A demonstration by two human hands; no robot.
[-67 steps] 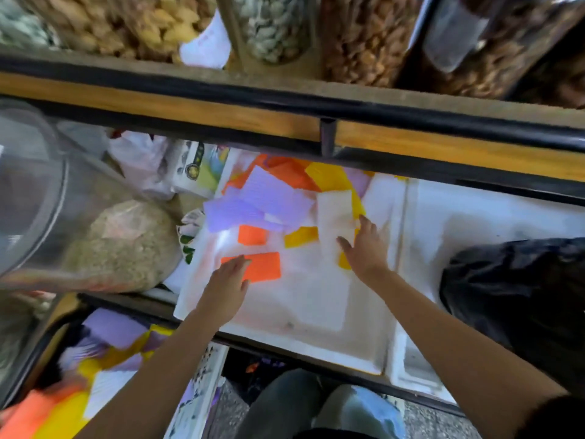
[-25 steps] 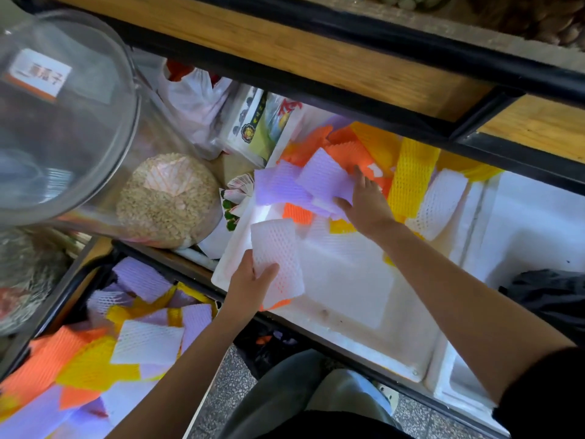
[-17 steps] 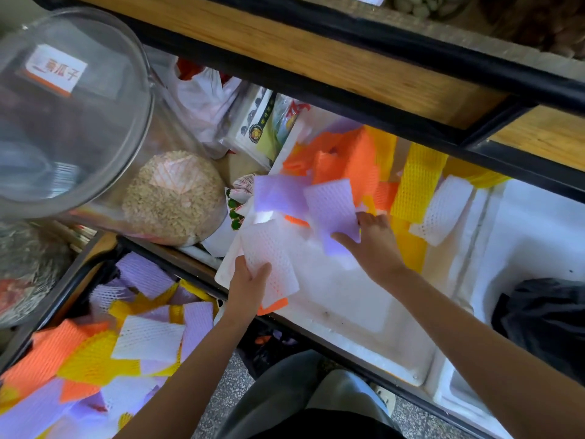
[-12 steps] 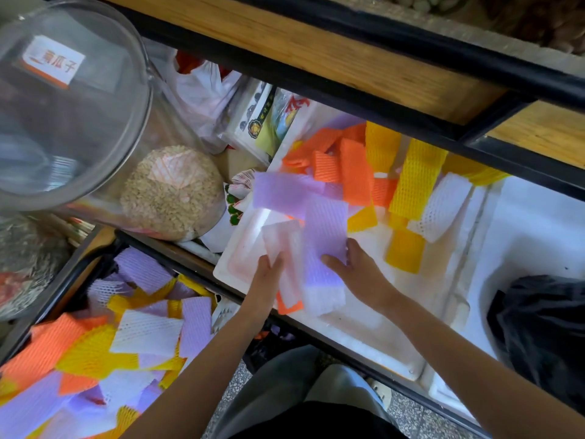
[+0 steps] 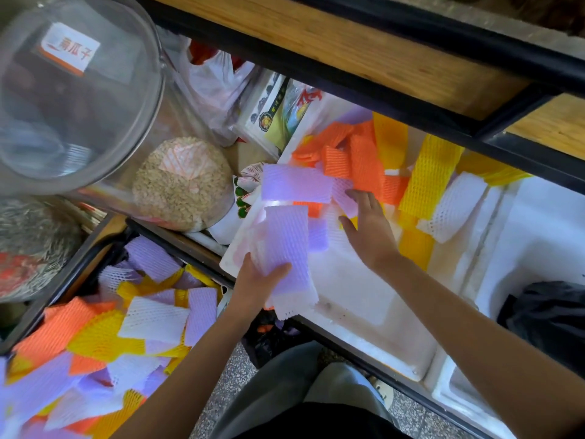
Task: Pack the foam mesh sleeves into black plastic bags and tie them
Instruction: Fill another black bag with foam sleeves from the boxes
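jar label (image 5: 70, 48): 南瓜子, white-orange sticker
sleeve stack (image 5: 286, 248): flat foam mesh, purple over white, grasped by left hand (image 5: 253, 286) fingers
right hand (image 5: 368, 229): fingers released; loose sleeves (image 5: 367, 166) orange, yellow, purple just beyond fingertips
black bag (image 5: 550, 315): well right of them

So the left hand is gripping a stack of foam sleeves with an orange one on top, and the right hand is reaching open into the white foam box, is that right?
Not quite. The head view shows the top sleeve of the stack in the left hand is purple, not orange. The right hand does reach open into the white foam box.
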